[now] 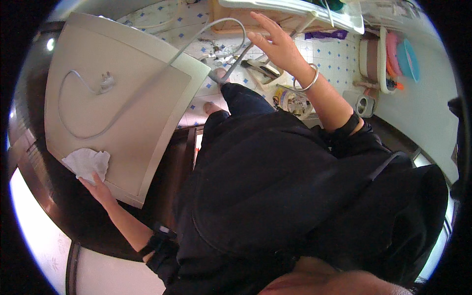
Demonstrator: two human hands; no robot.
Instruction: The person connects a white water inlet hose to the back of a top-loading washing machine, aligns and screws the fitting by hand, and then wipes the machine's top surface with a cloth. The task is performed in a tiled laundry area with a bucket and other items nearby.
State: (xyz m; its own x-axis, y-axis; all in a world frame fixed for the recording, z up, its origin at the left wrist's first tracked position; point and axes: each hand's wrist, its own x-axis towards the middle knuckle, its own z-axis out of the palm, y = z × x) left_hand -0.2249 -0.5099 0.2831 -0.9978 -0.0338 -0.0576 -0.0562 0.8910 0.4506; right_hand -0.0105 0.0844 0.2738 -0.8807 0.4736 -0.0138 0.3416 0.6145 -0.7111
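At the lower left, my left hand [100, 191] holds a crumpled white cloth [88, 162] against the corner of a large cream appliance top [142, 108]. Some of its fingers are hidden by the cloth. A grey power cord [61, 105] lies looped across that surface and ends in a plug [105, 82]. My right hand [278, 44] is raised in the air beyond the appliance, fingers apart and nothing in it. Close to its fingertips, a thick grey cord or hose [231, 19] arches up and down toward the floor.
Beyond the appliance is a tiled floor [324, 66] with blue diamonds. A clear tub [297, 102] of small items stands near my legs. Pink and blue basins [407, 60] lean by the right wall. A white rack or tray edge [295, 10] crosses the far side.
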